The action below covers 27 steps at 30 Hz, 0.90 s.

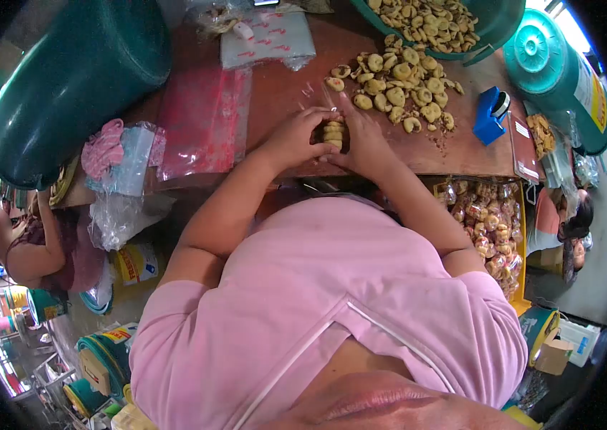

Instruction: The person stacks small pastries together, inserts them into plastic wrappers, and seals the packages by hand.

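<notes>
Left hand (302,136) and right hand (362,136) are closed around the cookie row (333,134) near the desk's (282,93) front edge. Row axis points away from that edge; the loose cookies (402,71) lie beyond, nearer the right hand.

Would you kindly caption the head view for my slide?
Left hand and right hand cup a row of cookies near a loose pile.

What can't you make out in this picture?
All in the head view:
Stack of round golden biscuits: the left hand and right hand cover its sides, so no sure count.
Wide green plastic basin: cut off by the top edge.
Yellow rectangular crate: partly hidden by the bare right arm.
Print on the yellow label of the lidded teal bucket: too small and blurred.
</notes>
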Available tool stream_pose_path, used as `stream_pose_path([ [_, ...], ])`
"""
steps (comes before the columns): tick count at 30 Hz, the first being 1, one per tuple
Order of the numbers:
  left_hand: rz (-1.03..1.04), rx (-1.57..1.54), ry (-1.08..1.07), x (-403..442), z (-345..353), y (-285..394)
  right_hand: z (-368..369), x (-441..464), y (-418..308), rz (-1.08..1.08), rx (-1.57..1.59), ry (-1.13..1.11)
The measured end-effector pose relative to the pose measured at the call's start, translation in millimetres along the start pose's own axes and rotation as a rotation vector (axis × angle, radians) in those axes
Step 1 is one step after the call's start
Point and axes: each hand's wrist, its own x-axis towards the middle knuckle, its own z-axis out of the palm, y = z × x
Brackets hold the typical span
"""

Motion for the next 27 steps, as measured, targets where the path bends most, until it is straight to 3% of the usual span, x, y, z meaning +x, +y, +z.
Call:
stream_pose_path([
  [6, 0.003, -0.068, -0.047, 3.3, -15.1, 6.2, -49.9, -44.7, -19.5, 0.034, -0.279, -0.257],
  [9, -0.047, -0.113, -0.080, 3.0, -19.6, 12.5, -53.6, -71.6, -3.0, 0.015, -0.322, -0.248],
  [12, -0.053, -0.183, -0.098, 6.1, -20.4, 12.6, -56.4, -78.6, 16.8, -0.007, -0.277, -0.175],
  [14, -0.021, -0.226, -0.091, 6.6, -19.6, 12.0, -54.9, -74.8, 14.4, 0.232, -0.150, -0.092],
  [16, -0.041, -0.245, -0.107, 6.0, -18.5, 10.7, -55.1, -68.2, 18.4, 0.267, -0.125, -0.039],
  [18, -0.045, -0.216, -0.101, 5.3, -17.0, 6.6, -57.1, -60.9, 23.2, 0.099, -0.199, -0.022],
  [21, -0.054, -0.166, -0.080, 2.1, -14.0, 3.7, -68.7, -48.0, 5.4, 0.236, -0.130, -0.057],
  [24, -0.079, -0.226, -0.086, -0.6, -16.6, 8.6, -58.1, -33.2, 9.1, 0.336, 0.045, -0.048],
  [27, -0.052, -0.271, -0.115, 6.0, -13.2, 0.6, -41.3, -25.9, 23.6, 0.264, 0.362, 0.004],
])
